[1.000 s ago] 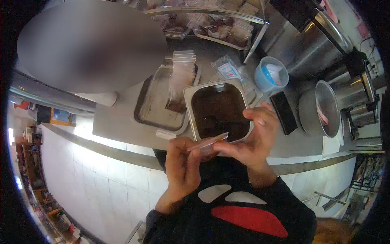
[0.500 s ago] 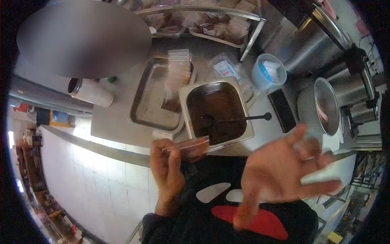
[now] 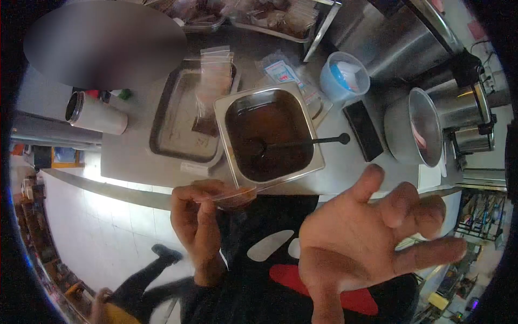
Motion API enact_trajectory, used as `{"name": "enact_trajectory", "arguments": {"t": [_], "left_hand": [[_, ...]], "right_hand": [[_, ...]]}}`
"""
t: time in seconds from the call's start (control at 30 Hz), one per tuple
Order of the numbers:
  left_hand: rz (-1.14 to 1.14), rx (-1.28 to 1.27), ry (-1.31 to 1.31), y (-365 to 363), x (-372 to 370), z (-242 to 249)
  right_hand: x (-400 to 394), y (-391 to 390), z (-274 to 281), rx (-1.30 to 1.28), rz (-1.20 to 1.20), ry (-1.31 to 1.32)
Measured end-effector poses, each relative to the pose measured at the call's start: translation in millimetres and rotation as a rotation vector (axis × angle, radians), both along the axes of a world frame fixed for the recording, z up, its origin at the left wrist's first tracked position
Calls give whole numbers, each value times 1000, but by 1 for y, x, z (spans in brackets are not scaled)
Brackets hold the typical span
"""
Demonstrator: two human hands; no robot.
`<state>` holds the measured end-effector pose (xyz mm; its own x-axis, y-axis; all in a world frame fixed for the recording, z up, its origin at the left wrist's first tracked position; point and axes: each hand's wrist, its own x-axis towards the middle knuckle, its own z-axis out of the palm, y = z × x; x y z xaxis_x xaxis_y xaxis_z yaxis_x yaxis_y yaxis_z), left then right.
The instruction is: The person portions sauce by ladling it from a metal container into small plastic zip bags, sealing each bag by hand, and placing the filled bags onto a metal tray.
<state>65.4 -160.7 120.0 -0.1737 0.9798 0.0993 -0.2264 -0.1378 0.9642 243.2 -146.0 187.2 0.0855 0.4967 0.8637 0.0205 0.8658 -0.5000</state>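
Bag [image 3: 236, 197] held before grey counter [image 3: 127, 162] bearing pan [image 3: 317, 162]; white tiled floor [image 3: 110, 218].

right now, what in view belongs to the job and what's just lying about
Likely the job:
plastic bag, in the left hand
steel pan of dark contents, black utensil in it
stacked bags in the tray

Likely just lying about:
white cup
black oblong case

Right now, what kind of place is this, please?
Probably a kitchen or food packing area: a metal pan holds dark, sauce-like contents, a metal vessel stands to its right, and the left hand grips a small plastic bag.
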Motion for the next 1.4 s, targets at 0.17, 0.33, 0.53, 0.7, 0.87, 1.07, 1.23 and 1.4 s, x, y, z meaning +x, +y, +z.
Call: {"name": "enact_trajectory", "arguments": {"t": [0.17,0.33,0.53,0.7,0.87,1.07,1.23,1.4], "left_hand": [[-81,82,-86,1,-4,-5],[-154,98,-55,2,-10,-9],[-213,156,79,5,-18,-14],[-175,169,202,1,-18,-11],[-149,245,150,10,-22,-18],[-127,316,290,14,-24,-13],[-56,259,232,15,-31,-10],[217,159,193,38,-61,-8]], "right_hand": [[-2,24,-36,-164,61,-157],[-6,27,-59,-512,229,-427],[-10,15,-72,-625,275,-286],[-17,13,-68,-531,194,-300],[-23,26,-69,-502,218,-398],[-20,28,-69,-500,248,-395],[-7,33,-59,-446,206,-425],[43,31,-58,-515,36,-380]]}}
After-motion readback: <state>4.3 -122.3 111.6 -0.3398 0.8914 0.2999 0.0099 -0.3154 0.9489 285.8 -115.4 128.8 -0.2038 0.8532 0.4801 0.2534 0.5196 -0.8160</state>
